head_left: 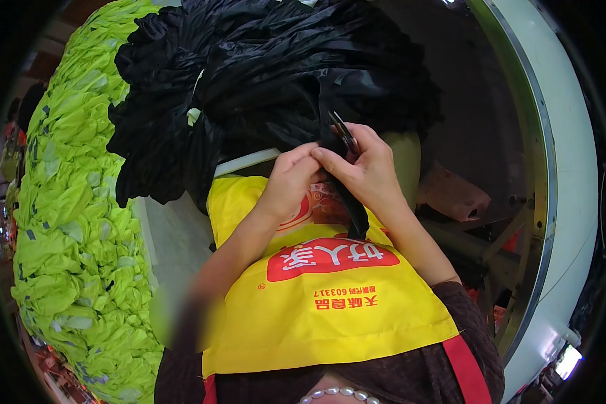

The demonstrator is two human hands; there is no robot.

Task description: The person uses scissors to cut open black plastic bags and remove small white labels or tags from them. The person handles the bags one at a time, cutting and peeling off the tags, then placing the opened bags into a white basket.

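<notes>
Over my lap, my left hand (291, 180) is closed in a pinch on a strip of black fabric (357, 217), whose loose end hangs down over the yellow apron (384, 316). My right hand (369, 168) is close against it, its thumb at the left fingertips. Thread snips (341, 128) are gripped in the right hand, their dark blades pointing up and away from me. Beyond both hands spreads a large gathered pile of black fabric (269, 74), and the strip runs up toward it. The fingers partly hide the pinched spot.
A tall heap of lime-green fabric pieces (81, 222) fills the left side. A pale tie (193, 116) lies on the black pile. On the right curves a pale tabletop with a metal edge (542, 135). A brownish box (453, 192) sits low beneath it.
</notes>
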